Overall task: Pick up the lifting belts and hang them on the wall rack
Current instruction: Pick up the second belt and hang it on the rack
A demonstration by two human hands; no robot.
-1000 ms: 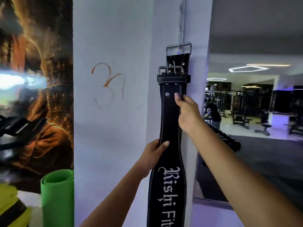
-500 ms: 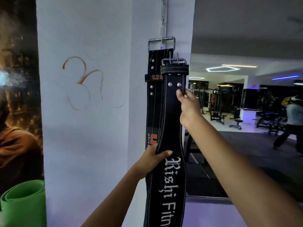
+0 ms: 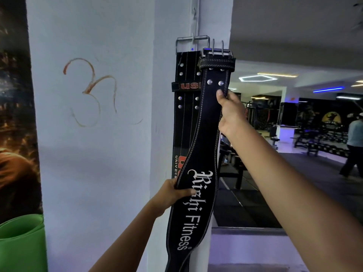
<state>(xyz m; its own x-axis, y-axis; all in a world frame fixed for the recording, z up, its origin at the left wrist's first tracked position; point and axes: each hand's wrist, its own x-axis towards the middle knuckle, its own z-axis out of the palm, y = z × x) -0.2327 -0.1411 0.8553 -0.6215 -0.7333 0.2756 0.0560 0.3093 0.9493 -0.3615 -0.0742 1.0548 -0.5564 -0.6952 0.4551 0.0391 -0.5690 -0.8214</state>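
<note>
I hold a black lifting belt with white "Rishi Fitness" lettering (image 3: 198,138) upright against the white pillar. My right hand (image 3: 230,112) grips its upper part just below the rivets, and my left hand (image 3: 170,195) grips its left edge lower down. Its metal buckle (image 3: 217,53) points up, to the right of the wall rack hook (image 3: 193,39). A second black belt with red lettering (image 3: 185,107) hangs from that hook by its buckle, partly hidden behind the belt I hold.
The white pillar (image 3: 98,154) carries an orange painted symbol (image 3: 90,91). A rolled green mat (image 3: 21,242) stands at the lower left. To the right a gym floor opens, with benches, machines and a person (image 3: 353,146) walking.
The held belt has tilted, its buckle end moving right and up beside the hanging belt's buckle. The view shifted, exposing more of the red-lettered belt behind.
</note>
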